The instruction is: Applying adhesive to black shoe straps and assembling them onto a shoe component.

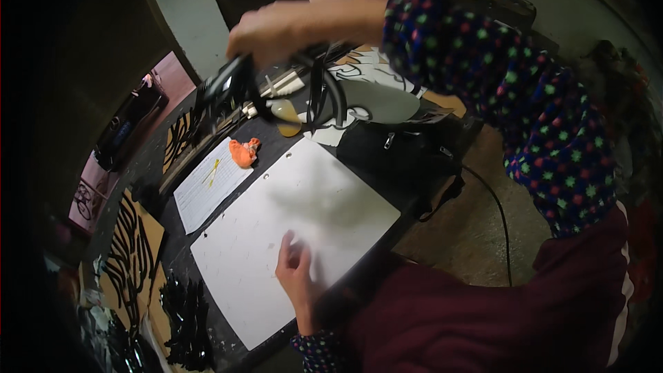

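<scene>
My right hand (266,33) is raised over the far side of the table, its fingers closed round a bundle of black strips (334,97). The strips hang in loops and are smeared by motion. Low over the near part of a large white board (238,273) is my left hand (295,269), holding nothing, with thumb and finger apart. Whether it touches the board I cannot tell. Two small metal rings (289,155) lie near the board's far corner.
Lined paper (200,197) and an orange cloth-like lump (243,152) lie left of the board; beyond stands a bottle of yellowish liquid (285,117). A black bag (394,152) sits at the right. Black strips on cardboard (131,255) and a black pile (185,321) fill the left.
</scene>
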Demonstrator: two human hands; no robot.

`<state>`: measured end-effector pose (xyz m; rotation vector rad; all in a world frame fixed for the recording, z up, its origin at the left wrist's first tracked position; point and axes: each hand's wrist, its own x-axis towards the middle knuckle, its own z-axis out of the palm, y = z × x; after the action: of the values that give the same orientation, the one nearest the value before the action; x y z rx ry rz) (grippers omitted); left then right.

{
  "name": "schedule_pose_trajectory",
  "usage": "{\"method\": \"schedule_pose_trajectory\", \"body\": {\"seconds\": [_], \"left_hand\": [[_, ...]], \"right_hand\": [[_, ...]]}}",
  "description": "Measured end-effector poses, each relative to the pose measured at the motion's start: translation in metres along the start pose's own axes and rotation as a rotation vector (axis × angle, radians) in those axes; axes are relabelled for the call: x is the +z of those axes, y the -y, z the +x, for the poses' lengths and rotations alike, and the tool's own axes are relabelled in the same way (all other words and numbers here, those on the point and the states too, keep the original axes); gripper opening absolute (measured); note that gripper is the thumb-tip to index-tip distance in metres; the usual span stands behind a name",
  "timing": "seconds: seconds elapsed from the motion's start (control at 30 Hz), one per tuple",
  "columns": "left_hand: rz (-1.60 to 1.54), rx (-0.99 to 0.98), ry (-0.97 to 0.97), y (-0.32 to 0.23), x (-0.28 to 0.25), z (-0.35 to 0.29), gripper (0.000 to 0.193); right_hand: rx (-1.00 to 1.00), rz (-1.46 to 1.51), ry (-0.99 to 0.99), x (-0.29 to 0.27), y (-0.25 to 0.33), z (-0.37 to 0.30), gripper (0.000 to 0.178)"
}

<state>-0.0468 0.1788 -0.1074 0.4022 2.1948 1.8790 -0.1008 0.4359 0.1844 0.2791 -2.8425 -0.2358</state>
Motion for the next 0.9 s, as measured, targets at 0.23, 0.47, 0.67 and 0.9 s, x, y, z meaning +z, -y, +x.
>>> {"method": "schedule_pose_trajectory", "body": {"seconds": [0.23,0.47,0.67,0.9], "left_hand": [[-1.050,0.044,0.380,-0.018,0.040,0.030,0.067],[-1.330,-0.030,0.360,0.033,-0.022,0.064,0.043],[-1.151,-0.078,0.258,0.008,-0.056,0.071,0.050],[-1.256,-0.121,0.177,0.022,-0.095,0.106,0.038]], "right_hand": [[-0.407,0.132,-0.173,0.118,0.093,-0.008,0.010],[-0.510,0.310,0.000,0.161,0.132,-0.035,0.040],[-0.135,0.374,0.108,0.176,0.083,-0.091,0.099],[-0.154,0.208,0.378,0.227,0.042,-0.140,0.047]]}}
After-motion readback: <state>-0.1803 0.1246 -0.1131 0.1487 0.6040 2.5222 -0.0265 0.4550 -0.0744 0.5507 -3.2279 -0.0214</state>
